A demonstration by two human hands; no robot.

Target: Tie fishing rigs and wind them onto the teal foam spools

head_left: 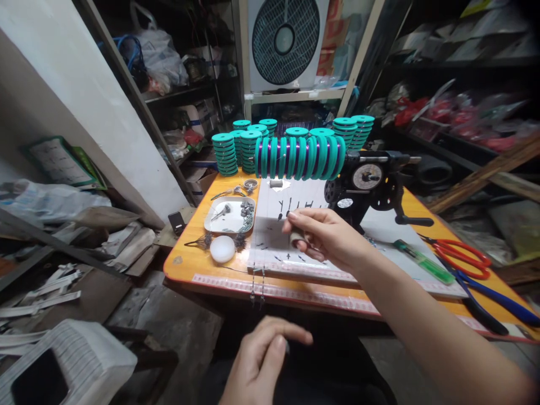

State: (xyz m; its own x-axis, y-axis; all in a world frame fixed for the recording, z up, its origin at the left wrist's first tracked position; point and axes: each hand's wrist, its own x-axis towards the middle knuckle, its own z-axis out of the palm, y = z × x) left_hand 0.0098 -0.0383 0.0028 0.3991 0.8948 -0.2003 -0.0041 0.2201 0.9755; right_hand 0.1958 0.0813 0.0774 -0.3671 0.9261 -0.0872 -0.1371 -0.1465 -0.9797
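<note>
My right hand (323, 236) is over the white board (270, 256), its fingers closed round a small grey-brown roll (296, 237). A tiny dark bit shows at its thumb and index fingertips. My left hand (265, 354) is low in front of the table edge, fingers curled and index finger pointing right; a small grey bit shows beside the thumb, too small to name. Behind the right hand, a row of green spools wound with purple wire (299, 157) sits on the shaft of a black hand-crank winding machine (367, 180). Thin wires with small weights (258, 295) hang over the front edge.
A white tray of small metal parts (208, 225) and a round white lid (222, 249) are on the left. Red-handled scissors (464, 256), a green cutter knife (426, 263) and blue-handled pliers (493, 295) lie right. Green spool stacks (225, 154) stand behind; a fan (284, 42) is beyond.
</note>
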